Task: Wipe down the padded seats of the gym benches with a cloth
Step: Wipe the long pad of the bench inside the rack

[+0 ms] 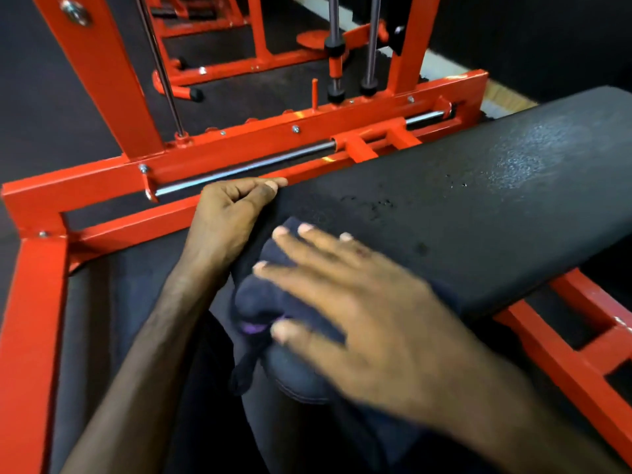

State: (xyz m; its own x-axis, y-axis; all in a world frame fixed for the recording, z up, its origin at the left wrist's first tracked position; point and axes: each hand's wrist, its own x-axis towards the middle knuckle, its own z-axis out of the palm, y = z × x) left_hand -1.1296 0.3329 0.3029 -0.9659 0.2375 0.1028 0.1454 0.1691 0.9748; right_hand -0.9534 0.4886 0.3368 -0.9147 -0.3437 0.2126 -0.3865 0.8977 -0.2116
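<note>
A black padded bench seat [461,200] runs from the centre to the upper right, with small wet spots on its surface. A dark navy cloth [270,295] lies bunched over the seat's near end, one tail hanging down. My right hand [349,302] presses flat on the cloth with straight, spread fingers. My left hand [232,213] holds the seat's left edge near the corner, fingers curled over the rim of the padding.
The orange steel frame [239,155] with a chrome guide rod [246,167] runs along the bench's far side. An orange upright [102,73] rises at the left. Frame rails [581,354] pass under the seat at right. Another orange machine [212,39] stands behind on dark flooring.
</note>
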